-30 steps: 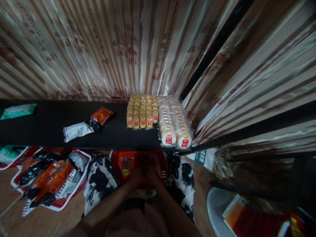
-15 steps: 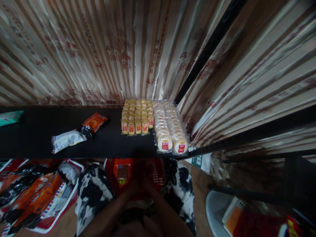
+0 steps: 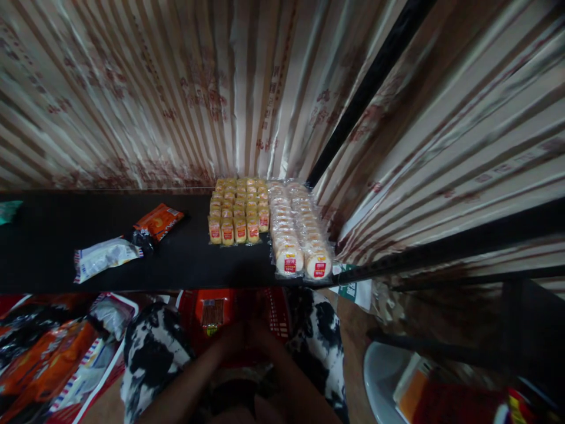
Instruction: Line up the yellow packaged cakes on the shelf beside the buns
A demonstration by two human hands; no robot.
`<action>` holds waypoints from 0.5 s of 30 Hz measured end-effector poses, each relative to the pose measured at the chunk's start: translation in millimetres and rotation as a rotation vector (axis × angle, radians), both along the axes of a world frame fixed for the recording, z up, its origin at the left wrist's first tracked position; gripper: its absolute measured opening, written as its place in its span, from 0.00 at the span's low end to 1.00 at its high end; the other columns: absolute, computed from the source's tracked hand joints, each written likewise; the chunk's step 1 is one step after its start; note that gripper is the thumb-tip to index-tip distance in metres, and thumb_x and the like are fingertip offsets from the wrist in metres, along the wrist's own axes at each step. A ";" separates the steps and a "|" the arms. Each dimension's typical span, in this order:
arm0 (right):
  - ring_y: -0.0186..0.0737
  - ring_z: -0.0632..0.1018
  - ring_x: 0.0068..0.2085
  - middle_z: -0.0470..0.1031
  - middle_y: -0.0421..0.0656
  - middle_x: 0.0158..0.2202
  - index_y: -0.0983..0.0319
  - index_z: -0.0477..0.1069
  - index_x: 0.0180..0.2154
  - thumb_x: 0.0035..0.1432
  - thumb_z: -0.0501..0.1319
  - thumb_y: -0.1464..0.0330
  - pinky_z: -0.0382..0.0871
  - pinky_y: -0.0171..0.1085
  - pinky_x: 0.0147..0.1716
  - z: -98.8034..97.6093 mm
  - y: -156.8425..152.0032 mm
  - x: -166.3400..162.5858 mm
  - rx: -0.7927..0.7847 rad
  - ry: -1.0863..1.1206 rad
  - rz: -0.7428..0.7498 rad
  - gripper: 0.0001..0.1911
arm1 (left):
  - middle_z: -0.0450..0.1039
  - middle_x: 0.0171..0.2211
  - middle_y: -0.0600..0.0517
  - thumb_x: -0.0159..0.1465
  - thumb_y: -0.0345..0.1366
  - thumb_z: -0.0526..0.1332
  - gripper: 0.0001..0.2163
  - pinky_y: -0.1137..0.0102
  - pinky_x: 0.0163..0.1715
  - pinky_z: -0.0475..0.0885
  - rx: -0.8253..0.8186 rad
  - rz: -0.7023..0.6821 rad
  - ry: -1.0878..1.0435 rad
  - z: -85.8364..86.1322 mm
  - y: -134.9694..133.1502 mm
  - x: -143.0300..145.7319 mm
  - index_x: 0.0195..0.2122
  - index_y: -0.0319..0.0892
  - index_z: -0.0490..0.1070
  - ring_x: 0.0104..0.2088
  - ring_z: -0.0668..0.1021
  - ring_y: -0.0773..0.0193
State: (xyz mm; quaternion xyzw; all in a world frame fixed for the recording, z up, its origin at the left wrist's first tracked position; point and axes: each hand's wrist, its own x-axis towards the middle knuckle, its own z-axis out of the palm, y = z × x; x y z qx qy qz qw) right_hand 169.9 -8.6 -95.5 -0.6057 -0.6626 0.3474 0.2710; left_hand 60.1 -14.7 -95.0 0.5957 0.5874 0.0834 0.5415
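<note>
Left hand (image 3: 229, 346), right hand (image 3: 261, 341) at red basket (image 3: 279, 307)

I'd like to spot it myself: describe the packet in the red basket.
Start at the long black shelf; just below its front edge a red basket sits between the person's knees. The orange packet lies in its left part, the only one showing there, unlike the orange packets heaped on the floor at left.

- Black worktop (image 3: 198, 268) spans left to right.
- Right end: yellow cake packs (image 3: 238, 212), with white bun packs (image 3: 296, 235) just beside them.
- Middle-left: orange packet (image 3: 159, 219), white packet (image 3: 103, 257).
- Far left: teal packet (image 3: 6, 211).
</note>
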 end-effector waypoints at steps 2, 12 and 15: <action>0.44 0.78 0.32 0.78 0.46 0.24 0.60 0.76 0.24 0.46 0.56 0.73 0.69 0.40 0.37 30.4 10.5 13.5 -0.157 -0.089 0.204 0.09 | 0.78 0.30 0.45 0.52 0.30 0.57 0.08 0.61 0.37 0.71 -0.004 -0.106 0.038 30.0 11.1 -1.0 0.29 0.42 0.76 0.34 0.79 0.53; 0.36 0.77 0.33 0.78 0.43 0.31 0.62 0.74 0.37 0.59 0.49 0.71 0.66 0.33 0.34 172.8 65.8 80.3 -0.045 -0.160 0.239 0.15 | 0.76 0.31 0.51 0.59 0.29 0.49 0.12 0.73 0.38 0.67 0.465 0.004 -0.155 133.4 64.4 35.6 0.32 0.41 0.72 0.33 0.76 0.65; 0.41 0.77 0.38 0.78 0.50 0.36 0.65 0.75 0.35 0.56 0.50 0.74 0.65 0.35 0.36 137.0 56.6 70.7 -0.217 -0.383 0.383 0.14 | 0.77 0.35 0.50 0.56 0.28 0.52 0.11 0.72 0.38 0.67 0.248 -0.120 -0.127 92.4 52.0 37.0 0.34 0.40 0.74 0.36 0.76 0.63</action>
